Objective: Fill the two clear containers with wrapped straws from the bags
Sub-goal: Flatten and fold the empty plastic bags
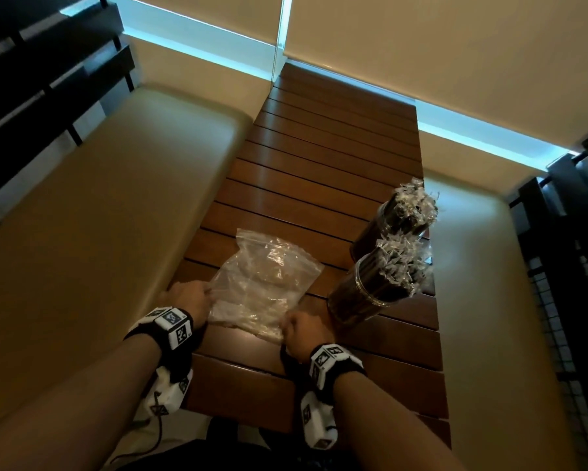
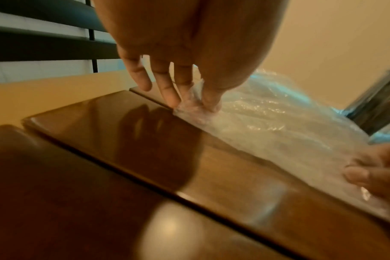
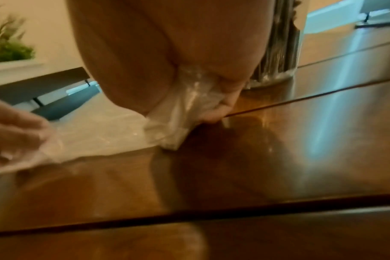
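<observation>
A clear plastic bag (image 1: 265,280) lies flat and crumpled on the slatted wooden table (image 1: 319,158); no straws show inside it. My left hand (image 1: 189,297) pinches the bag's near left corner (image 2: 189,103) between thumb and fingers. My right hand (image 1: 302,329) grips the near right corner, with bag plastic (image 3: 178,123) bunched in its curled fingers. To the right stand two clear containers (image 1: 375,283) (image 1: 394,219), both packed with dark wrapped straws whose crinkled wrapper ends (image 1: 404,263) stick out on top.
Beige cushioned benches (image 1: 109,212) (image 1: 489,300) run along both sides of the table. Dark slatted backrests (image 1: 41,79) stand behind them. A green plant (image 3: 7,47) in a white planter shows in the right wrist view. Bare table slats stretch beyond the bag.
</observation>
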`<state>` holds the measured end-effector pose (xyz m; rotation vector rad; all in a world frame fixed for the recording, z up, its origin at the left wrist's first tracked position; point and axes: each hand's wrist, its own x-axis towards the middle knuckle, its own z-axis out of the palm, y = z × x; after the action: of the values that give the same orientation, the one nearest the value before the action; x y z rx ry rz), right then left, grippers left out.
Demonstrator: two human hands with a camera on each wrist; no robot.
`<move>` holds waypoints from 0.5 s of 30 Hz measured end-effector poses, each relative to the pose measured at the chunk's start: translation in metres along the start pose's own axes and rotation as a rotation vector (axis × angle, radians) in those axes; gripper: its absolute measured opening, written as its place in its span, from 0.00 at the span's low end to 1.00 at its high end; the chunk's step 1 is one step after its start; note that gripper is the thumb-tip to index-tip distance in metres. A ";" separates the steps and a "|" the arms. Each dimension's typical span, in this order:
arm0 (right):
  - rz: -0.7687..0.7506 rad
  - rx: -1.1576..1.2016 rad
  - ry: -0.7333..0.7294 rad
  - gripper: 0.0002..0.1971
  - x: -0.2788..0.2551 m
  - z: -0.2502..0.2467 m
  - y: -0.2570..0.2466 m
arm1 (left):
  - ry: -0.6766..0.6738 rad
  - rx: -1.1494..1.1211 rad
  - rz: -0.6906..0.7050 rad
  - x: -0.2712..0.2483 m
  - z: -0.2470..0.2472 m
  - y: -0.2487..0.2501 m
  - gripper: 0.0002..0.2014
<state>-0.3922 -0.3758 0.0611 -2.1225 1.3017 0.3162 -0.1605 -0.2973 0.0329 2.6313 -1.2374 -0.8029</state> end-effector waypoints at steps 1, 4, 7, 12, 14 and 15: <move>0.040 -0.046 0.001 0.13 0.002 0.001 -0.001 | -0.010 0.035 -0.005 -0.001 0.002 -0.002 0.09; 0.116 -0.174 0.064 0.14 0.003 0.005 -0.008 | -0.038 0.177 -0.007 -0.005 0.007 -0.002 0.09; 0.085 -0.213 0.082 0.21 -0.005 0.011 -0.010 | -0.012 0.275 -0.015 -0.002 0.004 -0.003 0.16; -0.132 -0.309 0.045 0.16 -0.016 0.007 -0.009 | 0.121 -0.342 -0.020 0.020 -0.013 0.009 0.28; -0.205 -0.388 0.000 0.16 -0.017 0.005 -0.009 | 0.099 -0.493 -0.030 0.027 -0.023 0.026 0.40; -0.236 -0.416 -0.029 0.16 -0.018 0.004 -0.009 | 0.057 -0.514 -0.030 0.029 -0.026 0.033 0.43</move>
<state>-0.3921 -0.3573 0.0701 -2.5780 1.0179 0.5521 -0.1545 -0.3436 0.0537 2.2396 -0.8373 -0.8994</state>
